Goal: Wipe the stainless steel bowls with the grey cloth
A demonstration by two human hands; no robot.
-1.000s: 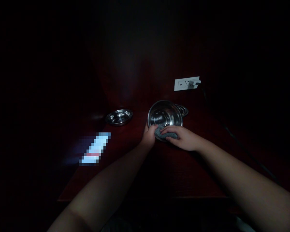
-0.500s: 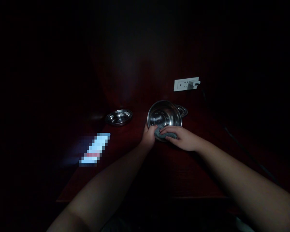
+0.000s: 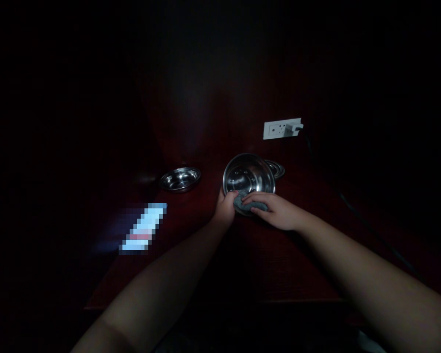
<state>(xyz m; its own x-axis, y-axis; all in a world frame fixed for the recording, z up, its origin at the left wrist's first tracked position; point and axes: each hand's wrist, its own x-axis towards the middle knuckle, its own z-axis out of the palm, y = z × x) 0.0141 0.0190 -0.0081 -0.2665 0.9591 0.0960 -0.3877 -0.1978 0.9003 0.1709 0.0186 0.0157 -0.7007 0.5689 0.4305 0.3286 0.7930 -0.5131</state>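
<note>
A shiny steel bowl (image 3: 248, 171) is tilted toward me over the dark red table. My left hand (image 3: 226, 208) grips its lower left rim, thumb on the inside and the other fingers hidden behind. A grey-green cloth (image 3: 259, 206) lies over the bowl's near edge. My right hand (image 3: 275, 210) is closed on that cloth and presses it to the rim, its fingertips near my left thumb. Behind the bowl, partly covered by it, rests a round steel lid or dish (image 3: 278, 169).
A shallow steel dish (image 3: 180, 179) sits left of the bowl. Closer to me on the left lies a bright, pixelated rectangle (image 3: 143, 228). A white wall socket (image 3: 282, 129) with a plug is at the back, and a dark cable (image 3: 367, 225) runs along the right side.
Both hands keep their hold on the bowl and cloth, nearly unmoved. The whole view has shifted very slightly.
</note>
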